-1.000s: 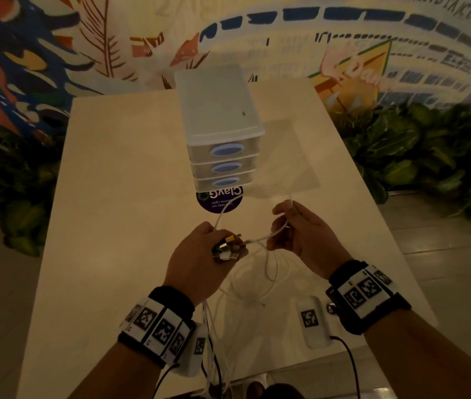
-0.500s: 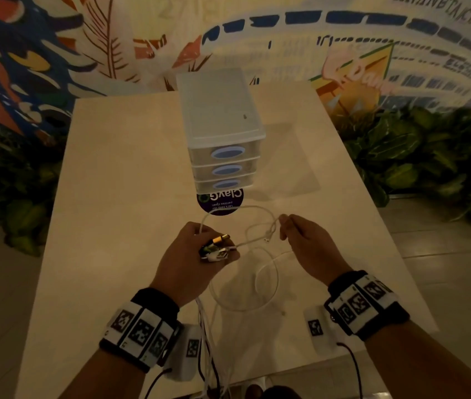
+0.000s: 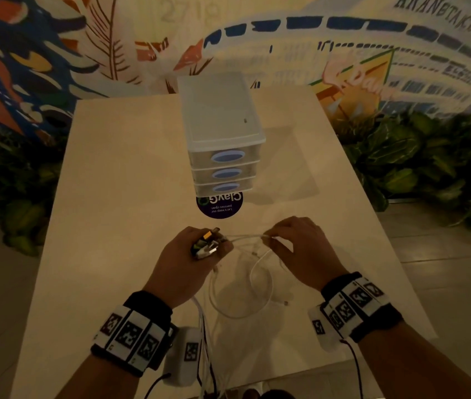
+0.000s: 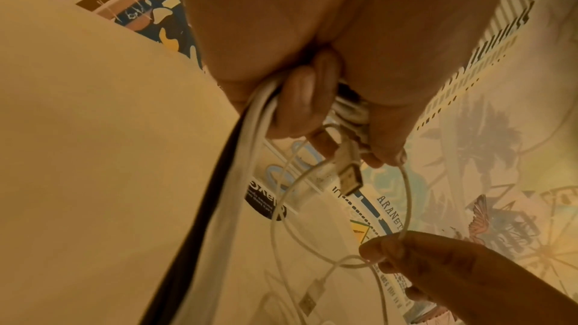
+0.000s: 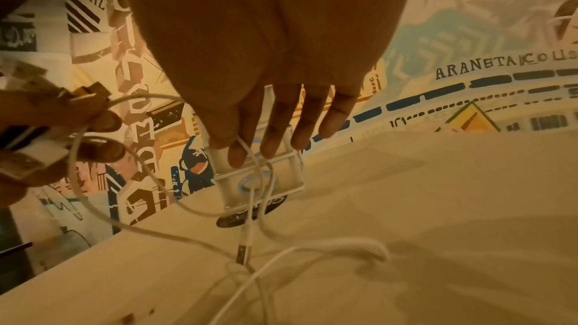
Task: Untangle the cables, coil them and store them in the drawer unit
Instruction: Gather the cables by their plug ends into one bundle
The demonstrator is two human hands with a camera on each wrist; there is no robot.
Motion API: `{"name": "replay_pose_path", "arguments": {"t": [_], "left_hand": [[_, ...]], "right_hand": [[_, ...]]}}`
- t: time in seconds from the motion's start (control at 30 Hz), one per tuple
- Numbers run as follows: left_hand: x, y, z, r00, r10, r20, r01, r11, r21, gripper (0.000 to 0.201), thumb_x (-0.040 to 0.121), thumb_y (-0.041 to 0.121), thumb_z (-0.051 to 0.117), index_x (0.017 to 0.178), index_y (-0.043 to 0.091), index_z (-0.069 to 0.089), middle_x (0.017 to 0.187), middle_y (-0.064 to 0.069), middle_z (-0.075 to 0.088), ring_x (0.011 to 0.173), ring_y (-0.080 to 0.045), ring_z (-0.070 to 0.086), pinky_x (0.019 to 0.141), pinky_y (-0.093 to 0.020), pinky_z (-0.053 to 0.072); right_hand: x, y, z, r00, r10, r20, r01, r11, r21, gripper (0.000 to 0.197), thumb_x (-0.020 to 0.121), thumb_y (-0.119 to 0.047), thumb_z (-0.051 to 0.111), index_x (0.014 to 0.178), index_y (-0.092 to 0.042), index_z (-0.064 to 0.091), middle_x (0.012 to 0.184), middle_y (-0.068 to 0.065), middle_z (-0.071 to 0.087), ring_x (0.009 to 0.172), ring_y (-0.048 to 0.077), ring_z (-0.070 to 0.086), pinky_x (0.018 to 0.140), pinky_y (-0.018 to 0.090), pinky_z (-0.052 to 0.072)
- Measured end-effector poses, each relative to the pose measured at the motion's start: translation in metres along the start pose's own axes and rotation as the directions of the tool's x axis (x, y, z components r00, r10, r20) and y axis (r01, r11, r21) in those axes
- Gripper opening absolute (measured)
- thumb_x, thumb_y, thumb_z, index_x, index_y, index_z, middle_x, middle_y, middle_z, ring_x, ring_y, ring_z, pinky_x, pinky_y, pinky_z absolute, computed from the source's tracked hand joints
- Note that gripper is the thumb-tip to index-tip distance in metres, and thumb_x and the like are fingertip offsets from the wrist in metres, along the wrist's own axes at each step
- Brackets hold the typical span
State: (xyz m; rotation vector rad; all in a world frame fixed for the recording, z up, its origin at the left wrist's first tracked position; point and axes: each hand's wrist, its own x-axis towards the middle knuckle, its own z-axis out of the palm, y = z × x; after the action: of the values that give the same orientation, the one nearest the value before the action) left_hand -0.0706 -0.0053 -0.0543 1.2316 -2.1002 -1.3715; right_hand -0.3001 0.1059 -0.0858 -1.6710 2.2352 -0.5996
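Note:
The clear plastic drawer unit (image 3: 224, 139) stands mid-table, its three drawers pushed in. My left hand (image 3: 214, 249) grips a bundle of cable ends; metal plugs (image 3: 206, 244) stick out of the fist. In the left wrist view that hand (image 4: 344, 147) holds white and black cables (image 4: 237, 182), and a USB plug (image 4: 350, 177) pokes out. My right hand (image 3: 268, 240) pinches a thin white cable between thumb and forefinger, close to the left hand. The cable's loop (image 3: 240, 286) hangs below both hands. In the right wrist view a connector (image 5: 244, 253) dangles under my right hand (image 5: 237, 150).
A round dark sticker (image 3: 219, 204) lies on the pale table (image 3: 113, 197) just in front of the drawer unit. Cables (image 3: 205, 355) trail over the table's near edge. Leafy plants (image 3: 430, 168) flank the table, and a painted wall stands behind it.
My right hand has come back left, close to the left hand, still pinching the thin white cable. The left hand has stayed put with its bundle.

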Motion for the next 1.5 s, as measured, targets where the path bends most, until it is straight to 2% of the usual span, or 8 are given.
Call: {"name": "replay_pose_path", "arguments": {"t": [0.4, 0.6, 0.8, 0.97, 1.2, 1.3, 1.4, 1.5], "left_hand": [[0.003, 0.001, -0.003, 0.995, -0.06, -0.073, 0.065, 0.995, 0.072, 0.024, 0.095, 0.039, 0.066, 0.083, 0.018, 0.066, 0.076, -0.005, 0.062, 0.068, -0.018, 0.056, 0.067, -0.039, 0.044], [-0.001, 0.006, 0.001, 0.999, -0.031, 0.01, 0.032, 0.992, -0.121, 0.02, 0.095, 0.038, 0.065, 0.084, 0.022, 0.063, 0.075, -0.001, 0.067, 0.072, -0.02, 0.062, 0.074, -0.043, 0.049], [-0.002, 0.02, 0.008, 0.981, 0.042, 0.189, -0.013, 0.988, -0.155, 0.025, 0.086, 0.034, 0.079, 0.106, 0.03, 0.065, 0.093, 0.013, 0.071, 0.088, -0.002, 0.069, 0.075, -0.021, 0.053], [0.001, 0.023, 0.023, 0.976, 0.028, 0.216, -0.044, 0.997, 0.069, 0.016, 0.086, 0.052, 0.073, 0.094, 0.038, 0.073, 0.088, 0.019, 0.073, 0.083, 0.002, 0.067, 0.081, -0.024, 0.053], [0.005, 0.031, 0.013, 0.988, -0.017, 0.152, 0.044, 0.983, -0.176, 0.025, 0.086, 0.052, 0.072, 0.088, 0.028, 0.08, 0.08, 0.0, 0.074, 0.077, -0.017, 0.068, 0.075, -0.037, 0.051], [0.008, 0.037, 0.004, 0.99, -0.042, 0.135, 0.082, 0.948, -0.307, 0.021, 0.09, 0.034, 0.072, 0.097, 0.017, 0.08, 0.07, -0.002, 0.073, 0.06, -0.011, 0.065, 0.059, -0.024, 0.048], [0.01, 0.046, -0.004, 0.99, -0.07, 0.122, 0.105, 0.944, -0.313, 0.012, 0.094, 0.01, 0.066, 0.099, 0.006, 0.076, 0.052, 0.016, 0.063, 0.042, 0.009, 0.052, 0.051, -0.006, 0.041], [0.012, 0.049, -0.015, 0.995, -0.086, 0.05, 0.098, 0.934, -0.344, 0.012, 0.094, 0.014, 0.067, 0.099, 0.011, 0.078, 0.065, 0.012, 0.072, 0.079, 0.006, 0.068, 0.071, -0.031, 0.053]], "right_hand": [[0.026, -0.029, -0.027, 0.997, -0.068, -0.029, 0.074, 0.918, 0.389, 0.021, 0.104, -0.038, 0.049, 0.095, -0.029, 0.065, 0.089, -0.005, 0.063, 0.077, 0.015, 0.061, 0.074, 0.04, 0.054], [0.024, -0.042, -0.029, 1.0, -0.015, -0.016, 0.021, 0.854, 0.52, 0.023, 0.107, -0.028, 0.05, 0.097, -0.019, 0.069, 0.065, -0.022, 0.054, 0.06, 0.003, 0.047, 0.061, 0.012, 0.035], [0.024, -0.065, -0.034, 0.985, 0.001, 0.171, -0.153, 0.449, 0.88, 0.038, 0.108, -0.004, 0.03, 0.126, -0.006, 0.064, 0.077, 0.0, 0.055, 0.062, 0.009, 0.04, 0.058, 0.02, 0.032], [0.032, -0.072, -0.041, 0.987, -0.072, 0.146, -0.113, 0.342, 0.933, 0.042, 0.106, -0.003, 0.03, 0.136, -0.012, 0.058, 0.094, 0.01, 0.062, 0.074, 0.02, 0.051, 0.065, 0.028, 0.041], [0.026, -0.04, -0.015, 0.981, -0.05, 0.187, -0.139, 0.493, 0.859, 0.061, 0.084, -0.035, 0.066, 0.14, -0.048, 0.048, 0.128, -0.012, 0.064, 0.12, 0.008, 0.06, 0.09, 0.027, 0.051], [0.006, -0.036, 0.004, 0.92, -0.106, 0.377, -0.268, 0.53, 0.804, 0.058, 0.078, -0.025, 0.071, 0.134, -0.03, 0.058, 0.128, -0.014, 0.063, 0.115, -0.001, 0.059, 0.091, 0.015, 0.046], [0.001, -0.04, 0.024, 0.953, -0.143, 0.266, -0.011, 0.864, 0.504, 0.022, 0.091, -0.038, 0.072, 0.111, -0.03, 0.071, 0.119, -0.018, 0.057, 0.111, 0.0, 0.057, 0.1, 0.025, 0.047], [0.008, -0.04, 0.024, 0.975, -0.176, 0.133, 0.117, 0.923, 0.366, 0.018, 0.096, -0.045, 0.064, 0.106, -0.032, 0.073, 0.11, -0.022, 0.057, 0.106, 0.004, 0.057, 0.099, 0.034, 0.048]]}}
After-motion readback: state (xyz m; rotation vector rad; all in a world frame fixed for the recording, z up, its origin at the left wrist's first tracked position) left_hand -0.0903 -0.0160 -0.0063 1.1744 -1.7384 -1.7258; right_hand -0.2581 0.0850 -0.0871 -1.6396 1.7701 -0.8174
